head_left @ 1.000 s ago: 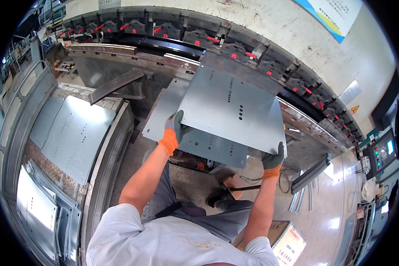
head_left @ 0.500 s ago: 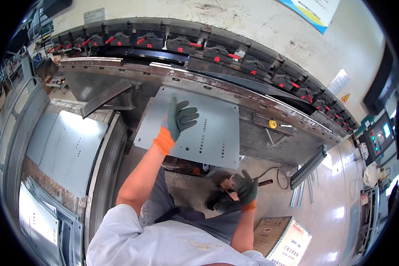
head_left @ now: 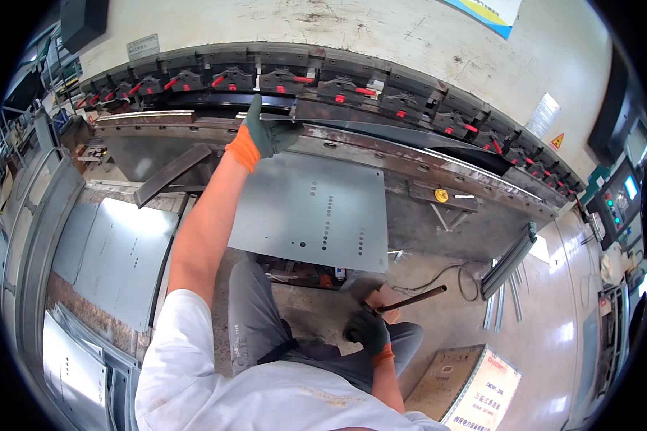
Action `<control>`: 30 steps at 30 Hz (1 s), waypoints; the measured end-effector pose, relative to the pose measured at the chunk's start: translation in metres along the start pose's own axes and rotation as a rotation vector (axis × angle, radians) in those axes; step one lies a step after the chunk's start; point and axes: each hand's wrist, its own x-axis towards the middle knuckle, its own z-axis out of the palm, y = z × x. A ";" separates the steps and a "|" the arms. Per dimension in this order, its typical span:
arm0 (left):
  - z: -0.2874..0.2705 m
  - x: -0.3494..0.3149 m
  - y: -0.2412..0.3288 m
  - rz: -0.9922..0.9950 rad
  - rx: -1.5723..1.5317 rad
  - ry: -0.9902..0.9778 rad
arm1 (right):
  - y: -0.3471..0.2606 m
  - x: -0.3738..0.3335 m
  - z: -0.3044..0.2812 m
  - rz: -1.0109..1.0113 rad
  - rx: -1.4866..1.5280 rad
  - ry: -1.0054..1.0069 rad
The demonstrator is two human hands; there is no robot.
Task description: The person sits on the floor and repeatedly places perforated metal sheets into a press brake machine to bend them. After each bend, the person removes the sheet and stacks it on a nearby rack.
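Observation:
My left hand point(head_left: 272, 137), in a dark green glove with an orange cuff, reaches to the far edge of a grey sheet-metal panel point(head_left: 280, 208). Its thumb points up and its fingers stretch out to the right, along the bed of a long bending machine point(head_left: 366, 146). The panel lies flat in front of the bed, with rows of round holes in it. Down by my right knee is my right hand point(head_left: 367, 332), gloved the same way, close to the end of a brown pipe point(head_left: 417, 297). Its fingers are hidden, so a grip on the pipe cannot be made out.
Red-handled clamps point(head_left: 226, 79) line the machine above the bed. Metal sheets point(head_left: 122, 244) lie on a stand at left, with stacked panels point(head_left: 75, 366) nearer. A carton point(head_left: 449, 384) stands at lower right, a cable point(head_left: 467, 276) on the floor. A yellow tape measure point(head_left: 441, 195) rests on a bracket.
My left hand has moved from over the panel's middle up to its far edge. My right hand, spread before, has dropped lower and to the left beside the pipe.

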 end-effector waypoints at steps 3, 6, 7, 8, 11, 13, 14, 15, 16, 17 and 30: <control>0.002 0.009 0.000 -0.031 -0.001 -0.008 | 0.007 0.000 -0.013 0.072 0.444 -0.066; 0.001 0.014 -0.005 -0.027 -0.056 -0.053 | 0.006 -0.008 0.004 0.050 0.277 0.274; 0.002 0.018 -0.007 -0.048 -0.072 -0.075 | 0.004 -0.007 0.010 0.037 0.225 0.319; -0.002 0.020 -0.005 -0.059 -0.086 -0.090 | 0.001 -0.006 0.018 0.032 0.219 0.334; -0.016 0.034 -0.005 -0.014 -0.181 -0.209 | -0.010 -0.014 0.044 0.019 0.180 0.357; -0.015 0.037 -0.006 -0.020 -0.155 -0.239 | -0.014 -0.020 0.055 0.000 0.134 0.349; -0.015 0.036 -0.004 -0.026 -0.132 -0.255 | -0.015 -0.021 0.055 0.005 0.121 0.361; -0.013 0.036 -0.004 -0.030 -0.107 -0.270 | -0.015 -0.021 0.057 0.013 0.109 0.372; -0.011 0.039 -0.005 -0.028 -0.100 -0.271 | -0.016 -0.021 0.058 0.022 0.096 0.382; -0.011 0.039 -0.004 -0.021 -0.095 -0.268 | -0.017 -0.020 0.060 0.030 0.103 0.403; -0.011 0.045 -0.007 0.134 -0.031 -0.210 | -0.015 -0.022 0.058 0.028 0.116 0.447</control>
